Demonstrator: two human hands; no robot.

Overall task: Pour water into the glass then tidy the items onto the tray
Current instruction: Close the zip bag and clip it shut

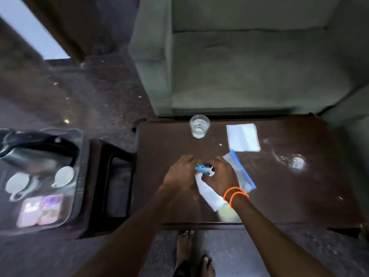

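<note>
A clear drinking glass (199,125) stands upright at the far edge of the dark brown table (279,196). Nearer to me, a clear plastic bottle with a blue label (205,170) is held over the table's front half. My right hand (221,176), with orange bands at the wrist, grips the bottle's body. My left hand (182,173) is closed on its top end, and the cap is hidden by my fingers. The tray (78,176) sits on a low stand to the left of the table.
On the tray are a black kettle (36,150), two white cups (63,175) and pink sachets (41,209). A folded white napkin (242,136) and a blue-edged plastic bag (242,174) lie on the table. A green sofa (249,66) stands behind it. My bare feet (185,248) are below.
</note>
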